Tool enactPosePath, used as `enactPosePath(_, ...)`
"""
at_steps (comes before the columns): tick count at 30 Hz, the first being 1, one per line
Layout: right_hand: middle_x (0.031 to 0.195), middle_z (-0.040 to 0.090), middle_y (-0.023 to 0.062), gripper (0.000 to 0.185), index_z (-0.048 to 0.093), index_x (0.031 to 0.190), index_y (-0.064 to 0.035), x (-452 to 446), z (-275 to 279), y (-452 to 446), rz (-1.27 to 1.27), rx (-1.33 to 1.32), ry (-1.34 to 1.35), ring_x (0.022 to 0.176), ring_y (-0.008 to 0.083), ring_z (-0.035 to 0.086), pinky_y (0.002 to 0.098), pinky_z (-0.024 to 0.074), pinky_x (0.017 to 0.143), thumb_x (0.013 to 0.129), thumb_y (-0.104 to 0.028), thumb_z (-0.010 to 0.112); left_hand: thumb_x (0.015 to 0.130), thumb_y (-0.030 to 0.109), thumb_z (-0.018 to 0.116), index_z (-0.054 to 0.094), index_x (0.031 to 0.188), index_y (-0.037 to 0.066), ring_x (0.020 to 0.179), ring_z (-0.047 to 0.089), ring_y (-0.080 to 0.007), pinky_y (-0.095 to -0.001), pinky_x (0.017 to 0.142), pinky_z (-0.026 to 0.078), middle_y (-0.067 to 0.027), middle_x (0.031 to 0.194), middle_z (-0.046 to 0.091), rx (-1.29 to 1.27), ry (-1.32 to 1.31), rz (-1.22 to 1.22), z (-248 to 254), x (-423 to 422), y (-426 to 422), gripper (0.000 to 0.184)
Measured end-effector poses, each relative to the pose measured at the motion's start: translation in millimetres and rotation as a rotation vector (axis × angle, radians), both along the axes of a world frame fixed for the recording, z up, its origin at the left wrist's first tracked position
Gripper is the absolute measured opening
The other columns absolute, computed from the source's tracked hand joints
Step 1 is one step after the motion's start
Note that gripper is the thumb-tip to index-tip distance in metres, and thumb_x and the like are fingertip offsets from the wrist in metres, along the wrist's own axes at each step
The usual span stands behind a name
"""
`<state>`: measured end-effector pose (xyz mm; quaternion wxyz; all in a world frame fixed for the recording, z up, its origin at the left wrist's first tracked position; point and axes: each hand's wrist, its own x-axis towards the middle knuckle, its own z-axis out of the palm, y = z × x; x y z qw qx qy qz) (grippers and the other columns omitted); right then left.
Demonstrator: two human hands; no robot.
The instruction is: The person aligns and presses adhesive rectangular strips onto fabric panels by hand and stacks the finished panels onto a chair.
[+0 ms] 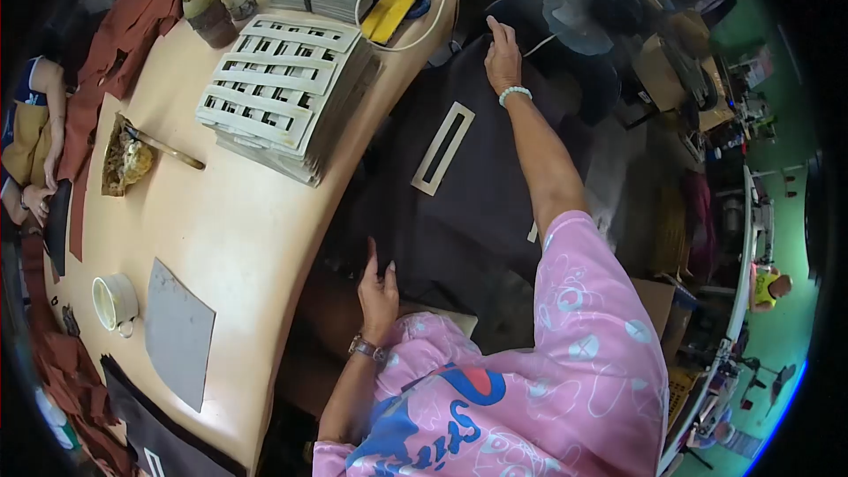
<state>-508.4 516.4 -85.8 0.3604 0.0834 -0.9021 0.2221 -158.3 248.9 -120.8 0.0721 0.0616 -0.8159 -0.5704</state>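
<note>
A large dark sheet (389,203), leather or fabric by its look, spreads in front of my body beside the table. On it lies a pale rectangular frame (442,148) with a long slot. My right hand (503,60), with a beaded bracelet at the wrist, reaches to the sheet's far part, fingers stretched out. Nearer to me, my left hand (378,296), wearing a watch, is at the sheet's near left part with its fingers apart. No held thing shows in either hand. Whether the fingertips press on the sheet is unclear.
The table (238,221) at left bears a stack of slotted pale pieces (265,79), squeeze bottles (208,13), a brush (168,148) on a crusted holder, a mug (115,302) and a grey sheet (179,331). A co-worker's hands (37,199) are at the far left, beside reddish-brown material (124,44).
</note>
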Motion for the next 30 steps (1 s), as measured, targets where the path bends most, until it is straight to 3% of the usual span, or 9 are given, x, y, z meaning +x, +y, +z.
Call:
enactPosePath(4,0.115,0.05,0.014,0.044,0.05,0.122,-0.0093,-22,0,-9,-0.003,-0.061,0.032,0.096,0.0357,0.055,0.0429,0.046,0.082,0.081,0.006,0.048,0.09,0.006,0.054,0.036,0.138,0.005,0.053,0.039,-0.01,-0.0246,0.048,0.039,-0.0089,0.07,0.048,-0.08,0.007,-0.002,24,-4,10,0.052)
enactPosePath(8,0.114,0.05,0.0155,0.047,0.049,0.124,-0.0106,-34,-16,-14,-0.015,-0.101,0.028,0.093,0.0369,0.055,0.0433,0.0461,0.082,0.08,0.006,0.048,0.089,0.004,0.054,0.032,0.14,0.005,0.058,0.042,-0.0102,-0.0248,0.053,0.042,-0.0128,0.083,0.054,0.117,-0.334,0.056,8,-10,8,0.055)
enactPosePath(10,0.116,0.048,0.0172,0.051,0.046,0.127,-0.0099,-40,-28,-14,-0.073,-0.117,-0.061,0.095,0.0381,0.054,0.0432,0.0454,0.083,0.079,0.005,0.05,0.089,0.001,0.054,0.025,0.143,0.009,0.058,0.04,-0.0061,-0.0213,0.052,0.039,-0.0035,0.076,0.051,0.11,-0.257,0.035,-12,-17,6,0.062)
enactPosePath(13,0.122,0.043,0.0202,0.058,0.039,0.131,-0.0081,-38,-39,-14,-0.145,-0.09,-0.155,0.105,0.0399,0.049,0.044,0.0413,0.089,0.077,0.004,0.053,0.088,-0.001,0.054,0.016,0.146,0.014,0.057,0.038,-0.0049,-0.0202,0.051,0.037,0.0008,0.073,0.049,0.011,-0.184,0.005,-32,-24,-2,0.071)
enactPosePath(18,0.134,0.033,0.0237,0.067,0.031,0.136,-0.0058,-11,-33,-20,-0.263,-0.052,-0.177,0.122,0.0406,0.037,0.0474,0.0293,0.101,0.075,0.001,0.058,0.084,-0.003,0.057,0.01,0.146,0.008,0.096,0.058,-0.0177,-0.0258,0.083,0.046,-0.0166,0.13,0.045,0.282,-0.41,0.126,-18,-30,-17,0.079)
enactPosePath(23,0.133,0.037,0.0234,0.064,0.032,0.133,0.0011,35,-8,-39,-0.065,-0.191,-0.009,0.127,0.0389,0.033,0.0433,0.0252,0.106,0.075,0.002,0.059,0.086,0.001,0.057,0.006,0.146,0.008,0.102,0.057,-0.0203,-0.0284,0.086,0.047,-0.0199,0.124,0.05,0.32,-0.249,0.186,-53,2,-44,0.079)
enactPosePath(26,0.137,0.036,0.0222,0.066,0.03,0.135,0.0045,68,30,-74,0.022,-0.222,0.108,0.13,0.035,0.031,0.0416,0.0218,0.11,0.077,0.001,0.059,0.088,0.009,0.056,0.016,0.145,0.007,0.106,0.057,-0.021,-0.0316,0.088,0.046,-0.0199,0.119,0.055,0.415,-0.446,0.018,18,24,-64,0.069)
enactPosePath(28,0.136,0.036,0.0233,0.064,0.028,0.135,0.0055,89,57,-101,0.067,-0.212,0.142,0.128,0.0355,0.033,0.0422,0.024,0.109,0.079,-0.001,0.059,0.09,0.015,0.056,0.029,0.141,0.006,0.106,0.059,-0.0225,-0.0338,0.09,0.046,-0.0208,0.117,0.057,0.332,-0.402,-0.139,50,39,-79,0.059)
enactPosePath(30,0.134,0.037,0.0229,0.062,0.029,0.135,0.0059,108,79,-136,0.186,-0.248,0.232,0.126,0.0343,0.037,0.0406,0.0286,0.107,0.081,-0.001,0.059,0.086,0.009,0.059,0.042,0.135,0.007,0.101,0.062,-0.022,-0.0321,0.087,0.049,-0.0166,0.115,0.06,0.388,-0.172,-0.07,81,58,-86,0.052)
